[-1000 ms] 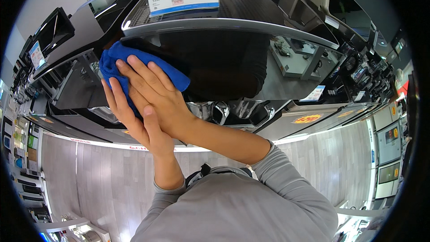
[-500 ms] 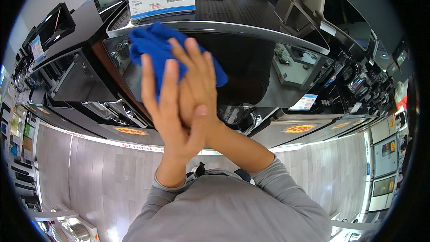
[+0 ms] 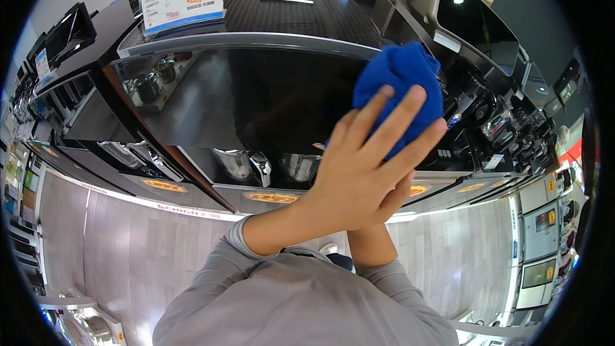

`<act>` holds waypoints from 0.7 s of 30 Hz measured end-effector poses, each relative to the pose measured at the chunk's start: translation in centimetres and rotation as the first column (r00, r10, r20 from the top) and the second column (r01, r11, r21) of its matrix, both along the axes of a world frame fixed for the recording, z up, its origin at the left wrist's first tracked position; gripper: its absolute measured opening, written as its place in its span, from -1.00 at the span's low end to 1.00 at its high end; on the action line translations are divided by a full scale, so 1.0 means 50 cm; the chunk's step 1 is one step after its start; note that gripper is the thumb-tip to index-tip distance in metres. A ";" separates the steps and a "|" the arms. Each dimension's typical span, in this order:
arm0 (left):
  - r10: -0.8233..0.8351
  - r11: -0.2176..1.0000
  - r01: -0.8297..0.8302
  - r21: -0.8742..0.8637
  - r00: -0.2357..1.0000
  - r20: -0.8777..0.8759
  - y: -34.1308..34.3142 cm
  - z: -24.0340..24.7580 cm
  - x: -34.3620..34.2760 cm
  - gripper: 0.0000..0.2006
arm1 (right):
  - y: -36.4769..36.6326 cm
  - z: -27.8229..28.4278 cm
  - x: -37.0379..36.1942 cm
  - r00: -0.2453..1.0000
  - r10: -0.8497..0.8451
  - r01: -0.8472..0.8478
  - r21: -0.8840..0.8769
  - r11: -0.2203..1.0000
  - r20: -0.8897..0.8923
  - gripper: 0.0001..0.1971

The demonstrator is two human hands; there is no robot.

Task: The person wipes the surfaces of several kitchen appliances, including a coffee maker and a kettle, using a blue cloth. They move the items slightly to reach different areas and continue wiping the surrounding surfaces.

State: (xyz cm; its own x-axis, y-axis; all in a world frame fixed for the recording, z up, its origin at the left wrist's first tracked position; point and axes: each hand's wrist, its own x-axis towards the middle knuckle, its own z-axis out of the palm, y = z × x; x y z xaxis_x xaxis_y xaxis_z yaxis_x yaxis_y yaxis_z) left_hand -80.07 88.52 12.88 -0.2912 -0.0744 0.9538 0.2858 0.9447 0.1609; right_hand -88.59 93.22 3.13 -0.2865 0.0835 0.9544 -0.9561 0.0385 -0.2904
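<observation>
A crumpled blue cloth (image 3: 400, 90) lies against the right end of the dark glass front of a black countertop appliance (image 3: 243, 99), shaped like an oven or microwave. My left hand (image 3: 368, 163) rests over the cloth's lower part, its fingers spread and stretched toward the upper right. Beneath it, my right hand (image 3: 373, 240) is largely covered; its wrist and forearm show, while its fingers and their hold on the cloth are hidden. The glass mirrors pots and a dark shape.
A price card (image 3: 182, 0) stands on the appliance's top at the left. Another dark appliance (image 3: 477, 22) leans at the far right, with several glass and metal jugs (image 3: 496, 118) nearby. Shiny metal vessels (image 3: 234, 163) sit under the glass front. Grey plank flooring (image 3: 160, 263) lies below.
Both hands and the blue cloth have moved right across the glass, from its left end to its right end. My right hand's fingers showed earlier and are now covered. The view has shifted slightly.
</observation>
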 end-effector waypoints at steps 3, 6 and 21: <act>-0.120 0.992 0.119 0.033 0.992 0.049 0.040 -0.001 -0.040 -0.45 | 0.056 -0.013 -0.039 0.994 -0.096 0.096 0.002 0.995 0.049 -0.69; -0.200 0.980 0.199 0.022 0.977 0.073 0.071 -0.026 -0.077 -0.41 | 0.075 -0.032 -0.054 0.987 -0.120 0.121 0.001 0.993 0.104 -0.67; -0.064 0.996 0.050 0.078 0.977 0.201 -0.049 -0.162 0.099 -0.43 | -0.100 -0.179 0.151 0.951 -0.027 -0.011 0.120 0.993 0.307 -0.61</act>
